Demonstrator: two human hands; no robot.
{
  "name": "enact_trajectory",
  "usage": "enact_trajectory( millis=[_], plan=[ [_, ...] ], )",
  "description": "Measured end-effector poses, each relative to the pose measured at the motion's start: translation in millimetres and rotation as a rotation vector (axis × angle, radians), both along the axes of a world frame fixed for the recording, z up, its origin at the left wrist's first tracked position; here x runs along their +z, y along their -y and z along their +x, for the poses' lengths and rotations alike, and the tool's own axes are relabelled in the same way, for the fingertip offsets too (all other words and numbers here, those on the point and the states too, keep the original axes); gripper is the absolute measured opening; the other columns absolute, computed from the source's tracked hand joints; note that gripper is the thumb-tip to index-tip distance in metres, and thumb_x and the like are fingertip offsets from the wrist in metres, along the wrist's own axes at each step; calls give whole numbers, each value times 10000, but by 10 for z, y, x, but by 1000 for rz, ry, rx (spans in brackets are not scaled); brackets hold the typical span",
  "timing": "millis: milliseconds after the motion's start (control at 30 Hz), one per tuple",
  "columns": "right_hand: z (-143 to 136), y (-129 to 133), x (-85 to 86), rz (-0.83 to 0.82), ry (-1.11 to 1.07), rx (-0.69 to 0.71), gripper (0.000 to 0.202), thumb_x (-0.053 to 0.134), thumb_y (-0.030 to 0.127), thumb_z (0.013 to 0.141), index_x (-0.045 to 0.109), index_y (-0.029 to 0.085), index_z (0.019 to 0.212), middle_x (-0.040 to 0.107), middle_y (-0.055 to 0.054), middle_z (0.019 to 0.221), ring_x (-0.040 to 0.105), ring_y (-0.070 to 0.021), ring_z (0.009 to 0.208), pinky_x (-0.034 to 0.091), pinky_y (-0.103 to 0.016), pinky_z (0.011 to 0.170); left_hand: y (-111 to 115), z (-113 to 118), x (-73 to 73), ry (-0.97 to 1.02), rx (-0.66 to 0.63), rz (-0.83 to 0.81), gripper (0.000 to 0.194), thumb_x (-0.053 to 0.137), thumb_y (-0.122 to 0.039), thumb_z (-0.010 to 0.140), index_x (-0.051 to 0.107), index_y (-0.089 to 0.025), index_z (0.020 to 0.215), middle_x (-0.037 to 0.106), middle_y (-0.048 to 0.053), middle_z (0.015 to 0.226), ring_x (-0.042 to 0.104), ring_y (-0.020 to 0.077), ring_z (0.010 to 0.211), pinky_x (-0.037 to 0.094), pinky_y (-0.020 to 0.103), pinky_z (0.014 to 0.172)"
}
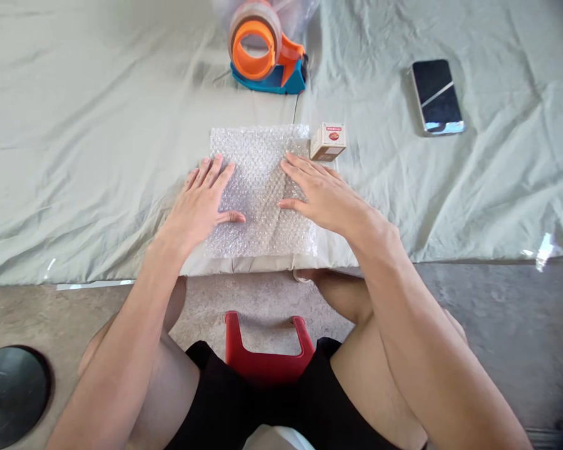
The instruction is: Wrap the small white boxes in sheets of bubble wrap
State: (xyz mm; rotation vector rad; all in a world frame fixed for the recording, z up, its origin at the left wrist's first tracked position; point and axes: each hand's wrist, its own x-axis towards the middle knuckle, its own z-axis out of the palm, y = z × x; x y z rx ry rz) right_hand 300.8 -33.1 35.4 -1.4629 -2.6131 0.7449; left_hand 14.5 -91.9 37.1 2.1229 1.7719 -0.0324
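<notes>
A roughly square sheet of clear bubble wrap lies flat near the front edge of the cloth-covered table. My left hand rests on its left side with the fingers spread. On the right side of the sheet, my right hand lies flat, thumb apart from the fingers. Neither hand holds anything. Just beyond my right fingers, by the sheet's upper right corner, stands a small cream and brown box with a red label.
An orange and blue tape dispenser sits at the back, in front of clear plastic. A phone lies at the right. Below are a red stool and a round black base on the floor.
</notes>
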Motion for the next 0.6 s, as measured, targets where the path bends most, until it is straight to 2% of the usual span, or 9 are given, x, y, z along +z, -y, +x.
enact_trajectory(
  millis=[200,267,333,400,467,533,600],
  plan=[
    [5,-30,-46,-6,-44,-73,882,849,339,1024,479,319,1824,181,-66,1997,258,-436,1833,298,-724,1479,-46,61,-13,19,-6,10,1029,790,-542,1099,217,-239,1899,109,134,2004,81,385,1873,119,596,1535],
    [-1,-47,-37,-6,-54,-84,860,852,335,1022,506,303,1808,264,-86,1978,283,-442,1825,300,-728,1477,-59,70,4,34,-2,6,1012,787,-526,1103,234,-217,1891,134,143,2000,104,374,1873,118,586,1536],
    [-2,-71,-5,35,-97,-101,731,791,361,1067,568,325,1763,415,-81,1920,358,-439,1797,311,-741,1467,-60,72,37,64,11,7,968,773,-505,1113,268,-191,1876,187,159,1989,141,370,1870,143,581,1533],
    [13,-102,33,125,-166,-142,551,665,384,1135,642,386,1685,517,-39,1859,435,-414,1758,319,-728,1465,-45,68,79,109,36,21,865,738,-468,1133,330,-198,1846,262,153,1973,194,360,1861,213,571,1523],
    [48,-133,54,205,-205,-200,459,556,412,1171,693,420,1609,521,-5,1850,458,-401,1734,322,-715,1463,-17,64,121,152,80,27,730,672,-411,1161,389,-231,1810,329,128,1956,260,343,1847,328,556,1489],
    [93,-161,51,222,-204,-234,444,502,485,1179,706,421,1568,468,13,1881,411,-426,1744,296,-761,1449,12,63,155,170,120,21,643,616,-352,1175,422,-257,1781,373,105,1941,301,327,1835,426,541,1443],
    [136,-183,36,203,-211,-239,488,445,594,1175,694,427,1559,447,26,1893,353,-457,1755,249,-825,1428,33,67,173,163,134,19,594,602,-314,1171,463,-258,1746,380,96,1938,313,319,1830,458,532,1428]
  ],
)
